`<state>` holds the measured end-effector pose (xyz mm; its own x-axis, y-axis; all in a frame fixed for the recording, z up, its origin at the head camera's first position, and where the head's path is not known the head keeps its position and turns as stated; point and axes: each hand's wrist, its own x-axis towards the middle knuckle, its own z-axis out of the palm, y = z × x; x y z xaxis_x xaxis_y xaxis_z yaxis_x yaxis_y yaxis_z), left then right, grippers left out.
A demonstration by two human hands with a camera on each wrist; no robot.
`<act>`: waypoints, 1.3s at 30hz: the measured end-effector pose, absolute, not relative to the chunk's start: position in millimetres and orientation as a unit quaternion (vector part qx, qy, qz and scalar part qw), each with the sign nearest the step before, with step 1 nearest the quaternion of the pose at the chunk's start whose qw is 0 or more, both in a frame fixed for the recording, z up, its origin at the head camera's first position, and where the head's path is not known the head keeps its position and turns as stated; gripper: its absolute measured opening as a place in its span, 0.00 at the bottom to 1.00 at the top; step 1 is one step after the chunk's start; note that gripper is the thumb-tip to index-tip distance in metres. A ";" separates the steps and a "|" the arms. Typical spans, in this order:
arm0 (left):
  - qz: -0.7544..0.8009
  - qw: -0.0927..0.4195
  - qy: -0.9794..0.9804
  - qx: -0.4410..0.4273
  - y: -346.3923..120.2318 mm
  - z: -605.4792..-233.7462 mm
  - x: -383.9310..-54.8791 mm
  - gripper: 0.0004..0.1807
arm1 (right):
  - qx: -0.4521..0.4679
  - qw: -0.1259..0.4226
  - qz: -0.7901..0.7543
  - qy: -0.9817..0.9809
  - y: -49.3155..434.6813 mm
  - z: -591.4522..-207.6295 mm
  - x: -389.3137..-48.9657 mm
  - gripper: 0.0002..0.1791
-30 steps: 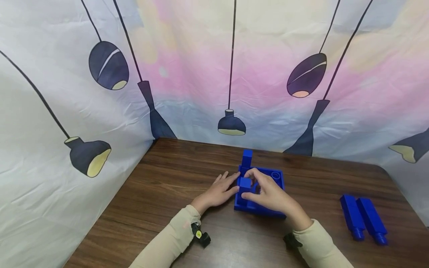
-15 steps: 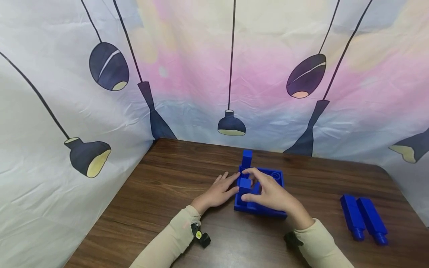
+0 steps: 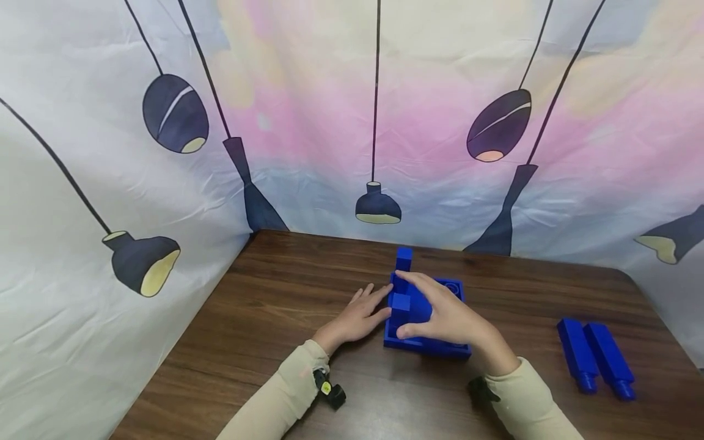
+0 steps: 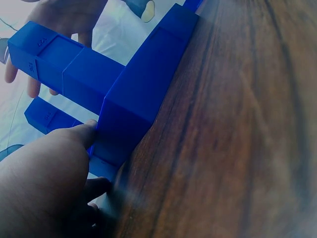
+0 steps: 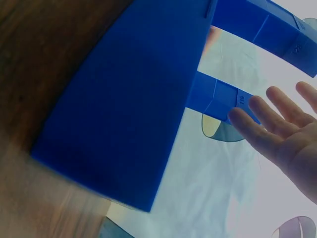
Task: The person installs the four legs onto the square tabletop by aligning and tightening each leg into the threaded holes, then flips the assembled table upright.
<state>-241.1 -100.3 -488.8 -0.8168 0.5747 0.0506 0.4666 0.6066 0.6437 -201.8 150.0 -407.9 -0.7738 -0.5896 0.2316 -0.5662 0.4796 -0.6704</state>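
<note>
A shallow blue tray (image 3: 426, 350) sits on the table in front of me. Two square blue posts stand upright along its left side, a front post (image 3: 401, 303) and a back post (image 3: 404, 260). My left hand (image 3: 357, 315) lies flat to the left, its fingertips touching the tray wall (image 4: 126, 114). Over the tray, my right hand (image 3: 452, 315) has thumb and fingers spread wide around the front post, gripping nothing. The right wrist view shows this right hand (image 5: 290, 131) apart from the posts. Part of the tray's floor is hidden beneath it.
Two loose blue posts with round, stepped ends, a left one (image 3: 575, 351) and a right one (image 3: 609, 359), lie side by side on the wooden table (image 3: 275, 287) at the right. A cloth backdrop (image 3: 319, 122) printed with lamps hangs behind the table.
My right hand's fingers and thumb have spread farther apart around the front post, with the index finger moving up and back. The left hand stays against the tray.
</note>
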 end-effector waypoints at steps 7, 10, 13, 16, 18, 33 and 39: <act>0.339 0.086 0.890 0.294 -100.0 -488.8 -243.1 0.35 | -0.351 0.013 -0.383 0.854 147.7 -407.3 -200.5 0.57; 0.338 0.088 0.890 0.292 -100.5 -489.0 -242.4 0.35 | -0.358 0.013 -0.379 0.854 146.1 -409.5 -201.6 0.57; 0.337 0.089 0.891 0.289 -101.6 -489.6 -241.9 0.35 | -0.361 0.018 -0.378 0.852 144.6 -411.7 -203.4 0.58; 0.337 0.086 0.892 0.289 -101.8 -490.1 -242.4 0.35 | -0.364 0.035 -0.378 0.851 144.4 -411.7 -204.0 0.61; 0.336 0.083 0.892 0.289 -101.4 -490.2 -243.2 0.35 | -0.363 0.051 -0.376 0.851 144.9 -411.4 -203.7 0.64; 0.333 0.081 0.893 0.292 -98.1 -493.3 -242.3 0.35 | -0.331 0.053 -0.350 0.875 163.9 -417.8 -200.0 0.68; 0.330 0.076 0.893 0.296 -99.4 -493.4 -242.4 0.35 | -0.317 0.038 -0.304 0.898 180.1 -419.5 -199.6 0.64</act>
